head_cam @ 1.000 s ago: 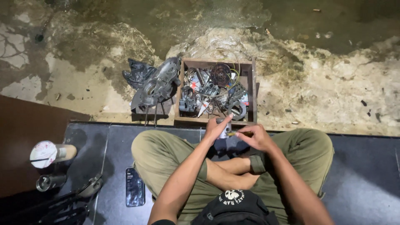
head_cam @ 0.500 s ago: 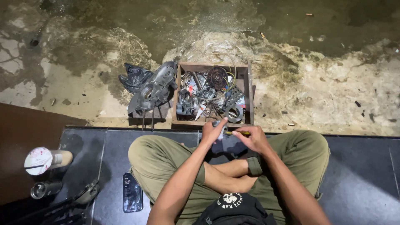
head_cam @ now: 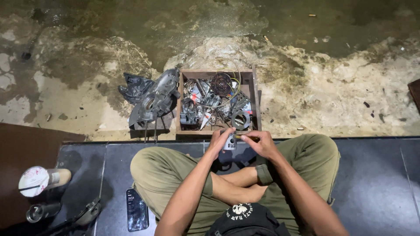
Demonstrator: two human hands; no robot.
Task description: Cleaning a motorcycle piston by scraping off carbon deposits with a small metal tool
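A person sits cross-legged on dark tiles, just behind a wooden box [head_cam: 256,98] full of metal parts. Both hands meet right at the near edge of this box. The left hand [head_cam: 220,140] has its fingers curled around a small grey metal part [head_cam: 230,142] and holds it firmly. The right hand [head_cam: 261,143] touches the same part from the other side; its fingers are closed in a narrow pinch on a thin yellowish tool [head_cam: 240,137], maybe a small screwdriver, but the view is too small to be sure.

Inside the box lie a round dark coil of wire [head_cam: 221,83] and a grey ring-shaped piece [head_cam: 240,119]. Just left of the box, a large grey engine cover [head_cam: 154,99] leans on a black plastic bag [head_cam: 134,88]. Well to the left of the box and nearer to the person, a phone [head_cam: 136,209] lies flat on the tiles beside the knee, and further left a white cup [head_cam: 43,180] lies on its side.
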